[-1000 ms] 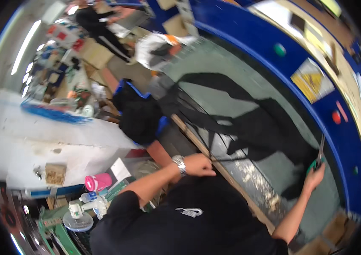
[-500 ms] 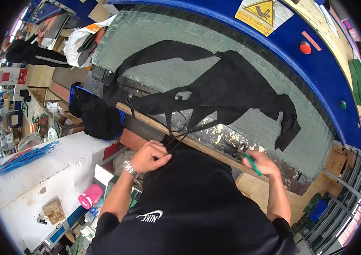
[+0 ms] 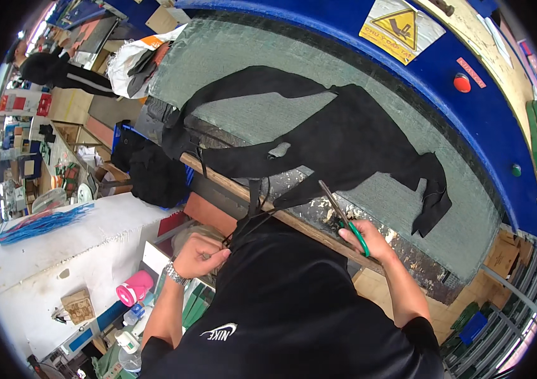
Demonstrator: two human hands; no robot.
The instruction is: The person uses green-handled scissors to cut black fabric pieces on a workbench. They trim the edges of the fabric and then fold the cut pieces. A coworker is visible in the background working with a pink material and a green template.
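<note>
Scissors are pointing away from me, right hand clamping their handles for control; left fingertips are pinching strips, probably tensioning them.

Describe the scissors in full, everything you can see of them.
The scissors have slim grey blades that look like metal and a bright green handle, perhaps plastic. The right hand grips them, its fingers hiding part of the handle. The blades look closed or nearly so and point forward and to the person's left, above the worn, speckled table edge. Their tips appear beside or over the black fabric; whether they touch it cannot be told.
</note>
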